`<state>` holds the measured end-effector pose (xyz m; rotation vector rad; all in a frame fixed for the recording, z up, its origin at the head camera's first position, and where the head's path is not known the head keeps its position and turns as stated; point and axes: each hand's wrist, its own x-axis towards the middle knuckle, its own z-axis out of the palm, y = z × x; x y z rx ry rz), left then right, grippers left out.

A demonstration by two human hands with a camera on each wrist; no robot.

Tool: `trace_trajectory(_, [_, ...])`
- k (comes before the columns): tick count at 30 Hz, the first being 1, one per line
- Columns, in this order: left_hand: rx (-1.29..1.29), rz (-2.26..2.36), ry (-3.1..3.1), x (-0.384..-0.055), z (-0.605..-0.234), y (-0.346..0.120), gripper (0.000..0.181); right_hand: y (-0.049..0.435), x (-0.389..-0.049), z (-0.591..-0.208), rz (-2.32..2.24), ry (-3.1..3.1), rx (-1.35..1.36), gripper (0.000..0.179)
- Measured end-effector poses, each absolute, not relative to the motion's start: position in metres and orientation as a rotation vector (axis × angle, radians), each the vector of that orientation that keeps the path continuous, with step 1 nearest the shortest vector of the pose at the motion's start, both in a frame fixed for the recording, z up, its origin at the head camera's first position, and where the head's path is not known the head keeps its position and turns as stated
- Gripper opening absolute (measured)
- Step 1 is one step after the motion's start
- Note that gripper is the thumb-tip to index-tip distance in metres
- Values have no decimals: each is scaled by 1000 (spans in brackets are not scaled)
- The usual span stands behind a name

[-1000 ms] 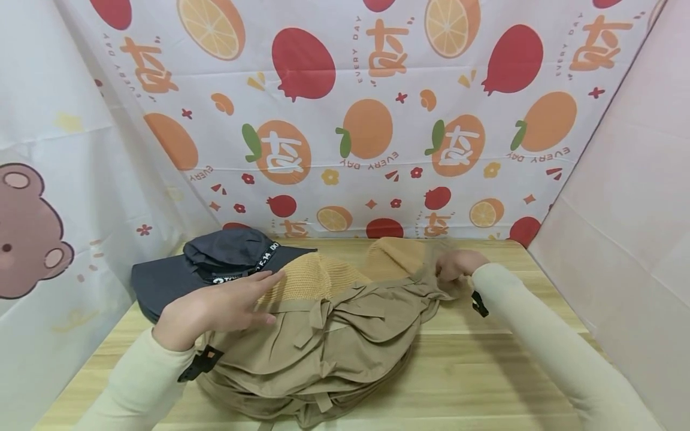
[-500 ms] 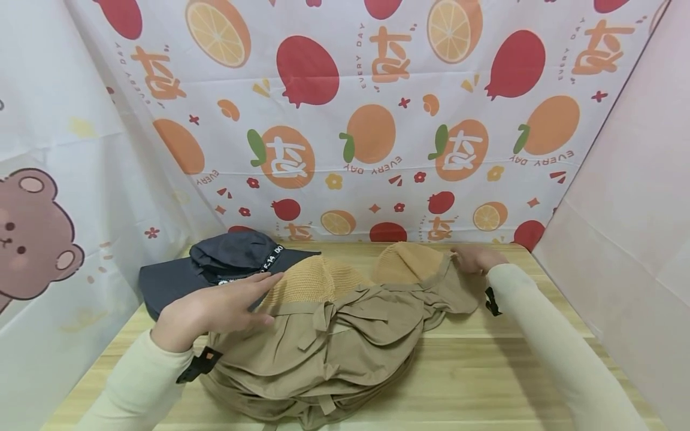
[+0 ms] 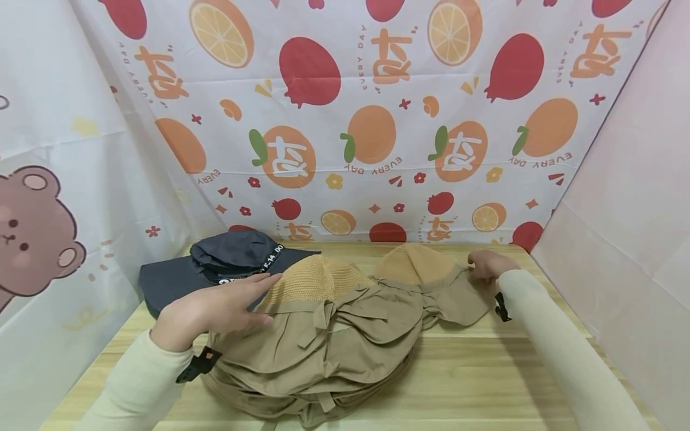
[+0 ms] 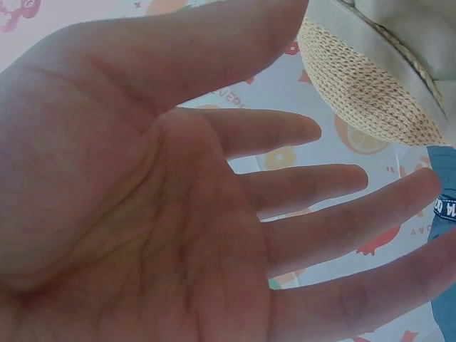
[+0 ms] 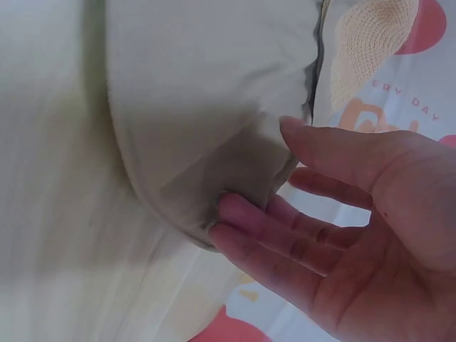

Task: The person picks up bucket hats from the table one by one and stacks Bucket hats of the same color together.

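A sun hat with a tan woven crown (image 3: 302, 278) and a pleated khaki brim (image 3: 372, 341) with a bow lies at the middle of the table, its cloth in several layers. Partly beneath its right side is another sun hat (image 3: 414, 263). My right hand (image 3: 493, 266) pinches that hat's khaki brim (image 5: 206, 107) at the edge, thumb and fingers around the cloth. Fingers straight, my left hand (image 3: 215, 308) is held over the left side of the front hat. The left palm (image 4: 178, 206) holds nothing. Beyond it lies a navy hat (image 3: 232, 254) with a lettered band.
The wooden table (image 3: 474, 371) ends at a fruit-printed cloth (image 3: 323, 137) hanging behind. A white cloth with a bear print (image 3: 32, 230) hangs at the left, and a pale wall (image 3: 620, 221) stands at the right.
My right hand has moved to the right, drawing the rear sun hat's brim out flatter and its crown into fuller view. The left hand has stayed in place.
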<state>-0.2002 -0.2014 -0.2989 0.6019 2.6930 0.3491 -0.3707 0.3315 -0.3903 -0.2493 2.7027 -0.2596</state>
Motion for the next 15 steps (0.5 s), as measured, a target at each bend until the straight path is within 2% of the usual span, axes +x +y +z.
trace_trajectory(9, [605,370,2680,-200,-303,-204,88,338,-372,-391,-153,2782,-306,28])
trace_trajectory(15, [612,381,2667,-201,-304,-205,86,336,-379,-388,-171,2793,-376,22])
